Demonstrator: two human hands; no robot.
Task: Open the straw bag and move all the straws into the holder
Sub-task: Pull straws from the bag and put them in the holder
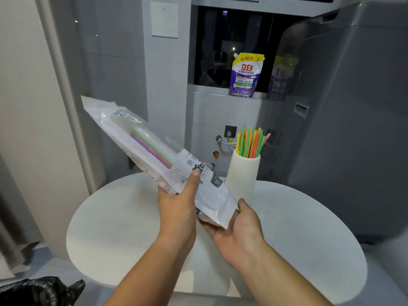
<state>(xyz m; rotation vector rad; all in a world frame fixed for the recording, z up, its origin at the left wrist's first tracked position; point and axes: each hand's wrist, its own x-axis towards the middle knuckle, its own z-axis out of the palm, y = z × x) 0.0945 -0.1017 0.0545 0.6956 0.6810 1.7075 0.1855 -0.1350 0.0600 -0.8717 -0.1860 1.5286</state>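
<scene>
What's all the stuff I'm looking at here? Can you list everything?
straw bag: one, clear and white plastic, held tilted above the table
straws in bag: several, green, pink and purple, count unclear
holder: one, white, upright on the table
straws in holder: many, green, orange, yellow
table: one, white, round
detergent pouch: one, purple and yellow, on the window ledge
black bag: one, bottom left corner
grey appliance: one, right
left hand: grips the bag's middle
right hand: cradles the bag's lower end
</scene>
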